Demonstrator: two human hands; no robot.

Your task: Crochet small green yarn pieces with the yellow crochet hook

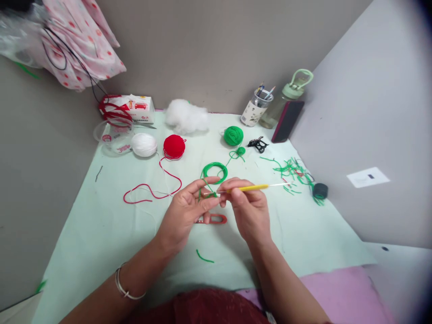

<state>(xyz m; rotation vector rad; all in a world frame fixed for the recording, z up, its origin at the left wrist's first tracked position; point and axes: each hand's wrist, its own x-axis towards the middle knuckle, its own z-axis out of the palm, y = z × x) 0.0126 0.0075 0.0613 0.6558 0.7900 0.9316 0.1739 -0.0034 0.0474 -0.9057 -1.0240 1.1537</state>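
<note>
My right hand (249,207) is closed round the yellow handle of a crochet hook (251,188), whose thin metal tip points left. Between the thumb and fingers of my left hand (187,209) a small piece of green yarn (212,194) is pinched, with a strand running up over the index finger. The hook's tip lies at this piece; whether it passes through a loop I cannot tell. Just beyond my hands lies a loose coil of green yarn (215,173). Red-handled thread snips (218,219) rest on the table below my left fingers, partly hidden by them.
Behind my hands stand a green yarn ball (233,136), a red one (174,146) and a white one (144,145). White stuffing (187,117), a pen cup (256,108), a bottle (278,105) and a phone (288,121) line the back. Green yarn scraps (292,171) lie right.
</note>
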